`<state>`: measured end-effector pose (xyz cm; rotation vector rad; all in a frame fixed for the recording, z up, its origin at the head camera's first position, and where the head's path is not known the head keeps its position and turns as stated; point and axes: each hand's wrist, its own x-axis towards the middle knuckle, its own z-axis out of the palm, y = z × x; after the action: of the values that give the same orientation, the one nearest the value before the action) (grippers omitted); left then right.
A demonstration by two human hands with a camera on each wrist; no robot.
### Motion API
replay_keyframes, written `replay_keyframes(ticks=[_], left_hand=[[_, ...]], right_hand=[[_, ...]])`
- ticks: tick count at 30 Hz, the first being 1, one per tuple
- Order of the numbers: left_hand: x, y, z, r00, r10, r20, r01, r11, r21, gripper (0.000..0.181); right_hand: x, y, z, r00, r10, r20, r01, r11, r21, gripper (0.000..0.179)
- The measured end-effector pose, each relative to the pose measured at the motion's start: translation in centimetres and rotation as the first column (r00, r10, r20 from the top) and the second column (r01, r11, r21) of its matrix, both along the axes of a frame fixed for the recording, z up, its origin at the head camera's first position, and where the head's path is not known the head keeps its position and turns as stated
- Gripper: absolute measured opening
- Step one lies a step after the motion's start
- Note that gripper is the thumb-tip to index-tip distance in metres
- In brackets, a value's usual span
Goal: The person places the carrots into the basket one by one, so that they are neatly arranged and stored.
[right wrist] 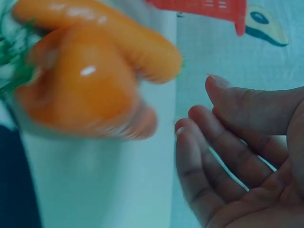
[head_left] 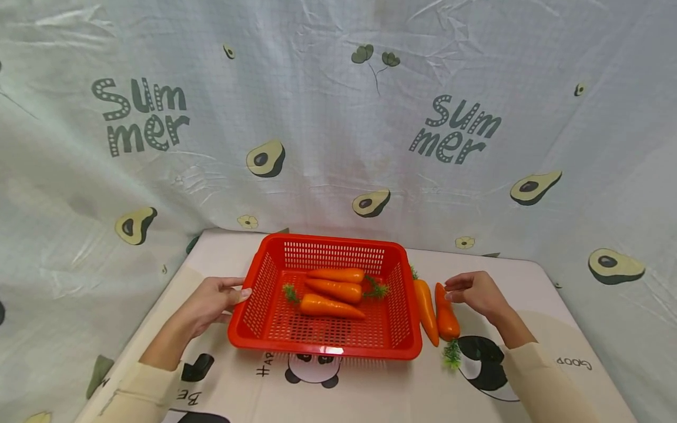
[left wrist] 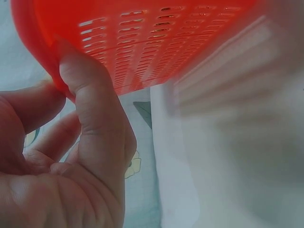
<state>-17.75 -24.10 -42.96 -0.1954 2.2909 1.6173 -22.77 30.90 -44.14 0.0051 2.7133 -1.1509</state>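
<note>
A red plastic basket (head_left: pixel 324 350) with slotted walls stands in the middle of the table. Its left rim is pinched by my left hand (head_left: pixel 214 302), the thumb (left wrist: pixel 90 90) inside and the fingers outside. Three orange carrots with green tops lie inside: a back carrot (head_left: pixel 338 274), a middle carrot (head_left: pixel 335 290) and a front carrot (head_left: pixel 329 306). To the right of the basket lie two more, a slimmer carrot (head_left: pixel 426 311) and a thicker carrot (head_left: pixel 447 317). Beside the thicker one is my right hand (head_left: pixel 478 292), its fingers loosely bent, apart from the carrots in the right wrist view.
The pale table (head_left: pixel 370 393) is printed with pandas and lettering. Behind it and at the sides hangs a whitish cloth (head_left: pixel 328 117) with avocado and "summer" prints, close to the basket's far side.
</note>
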Motion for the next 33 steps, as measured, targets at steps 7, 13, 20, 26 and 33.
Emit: replay_keyframes(ticks=[7,13,20,26,33], left_hand=[[0.0,-0.2,0.2,1.000,0.002,-0.009,-0.002,1.000,0.000,0.063],[0.1,-0.3,0.3,1.000,-0.001,-0.007,0.001,1.000,0.010,0.063],[0.0,-0.2,0.0,1.000,-0.002,-0.007,0.002,1.000,0.023,0.061],[0.1,0.0,0.1,1.000,0.007,-0.003,-0.007,1.000,0.015,0.061],[0.0,-0.1,0.0,1.000,0.007,-0.002,-0.007,1.000,0.015,0.060]], right_hand=[[0.7,0.6,-1.3,0.997,-0.070,0.024,0.070,0.997,0.024,0.047],[1.1,0.2,-2.2,0.986,-0.132,0.099,0.127,0.990,0.060,0.074],[1.5,-0.8,-2.6,0.971,-0.147,0.189,0.145,0.989,0.029,0.080],[1.5,-1.3,-2.9,0.961,-0.156,0.228,0.161,0.987,-0.005,0.074],[1.3,-1.4,-2.8,0.965,-0.159,0.211,0.164,0.986,-0.007,0.068]])
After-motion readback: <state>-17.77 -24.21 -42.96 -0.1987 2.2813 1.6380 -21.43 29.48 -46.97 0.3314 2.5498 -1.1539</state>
